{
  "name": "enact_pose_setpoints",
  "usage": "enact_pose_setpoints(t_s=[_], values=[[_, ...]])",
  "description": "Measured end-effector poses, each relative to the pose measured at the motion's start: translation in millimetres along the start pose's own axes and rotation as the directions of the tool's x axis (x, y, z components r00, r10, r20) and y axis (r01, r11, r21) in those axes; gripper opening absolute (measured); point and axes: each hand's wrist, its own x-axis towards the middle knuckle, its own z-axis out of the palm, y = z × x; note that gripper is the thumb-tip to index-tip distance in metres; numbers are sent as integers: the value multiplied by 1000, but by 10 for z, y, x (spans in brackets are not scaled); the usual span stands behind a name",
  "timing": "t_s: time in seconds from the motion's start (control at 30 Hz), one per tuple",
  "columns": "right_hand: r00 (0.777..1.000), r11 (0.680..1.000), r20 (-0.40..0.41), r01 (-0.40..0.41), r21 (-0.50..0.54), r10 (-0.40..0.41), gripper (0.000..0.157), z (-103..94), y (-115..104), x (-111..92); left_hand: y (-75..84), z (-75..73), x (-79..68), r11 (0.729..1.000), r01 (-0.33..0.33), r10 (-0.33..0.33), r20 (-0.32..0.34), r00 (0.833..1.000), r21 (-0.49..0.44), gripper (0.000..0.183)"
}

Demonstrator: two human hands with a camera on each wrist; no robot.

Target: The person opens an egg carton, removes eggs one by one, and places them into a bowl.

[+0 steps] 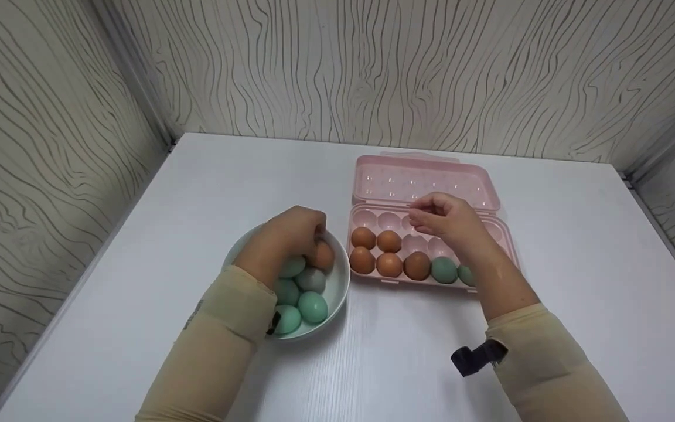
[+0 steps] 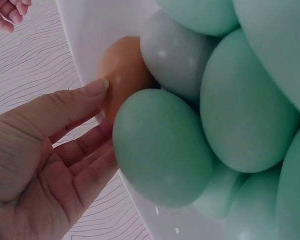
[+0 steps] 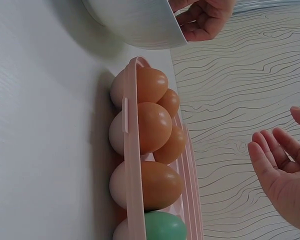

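Observation:
My left hand [image 1: 292, 230] reaches into a white bowl [image 1: 341, 290] and holds a brown egg [image 1: 322, 257] at its far right side. In the left wrist view the thumb lies on that brown egg [image 2: 125, 65], with the fingers behind it and partly hidden by a green egg [image 2: 162, 147]. Several green eggs and a greyish egg [image 1: 312, 281] fill the bowl. Over the pink egg carton [image 1: 512, 255], my right hand [image 1: 446, 220] hovers with fingers loosely bent and nothing in them. The right wrist view shows this hand [image 3: 287, 175] apart from the eggs.
The carton's lid [image 1: 425, 183] lies folded back behind its tray. Brown eggs [image 1: 362, 260] sit at the tray's left, with green eggs [image 1: 444, 270] farther right in the front row. Back-row cups [image 1: 389, 221] hold nothing. Patterned walls [image 1: 372, 70] enclose the white table [image 1: 197, 176].

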Motion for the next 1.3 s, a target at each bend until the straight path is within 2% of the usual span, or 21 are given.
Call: enact_pose_setpoints(t_s=[0.1,0.2,0.37,0.5,0.73,0.9,1.07,1.2,1.3], values=[[1000,1000,-1,-8,-8,8,33,-4,2,2,-17,-18,0,1000,-25,25,-3,1000,10,30],[1000,1000,-5,-14,-7,14,33,-9,12,4,-14,-34,-12,1000,-16,16,2,1000,-17,32],[1000,999,-1,-26,-22,26,33,-30,23,5,31,-61,-29,995,59,-59,2,998,-79,38],[1000,998,-1,-28,-61,28,32,-72,34,5,79,-95,-30,992,80,-83,-26,996,-101,35],[999,993,-40,-36,-110,32,34,-215,80,-1,156,-131,-5,989,34,-49,-104,993,-144,30],[995,986,-85,-68,-154,56,40,-350,135,-47,214,-139,-1,981,3,-39,-182,983,-194,31],[984,981,-153,-114,-157,90,41,-515,248,-104,248,-138,-5,970,-12,-44,-225,973,-243,31],[969,955,-217,-167,-243,114,40,-673,354,-152,260,-137,-10,961,-33,-37,-245,969,-275,29],[961,908,-252,-206,-366,116,39,-790,445,-188,273,-134,-11,954,-42,-35,-248,968,-296,29]])
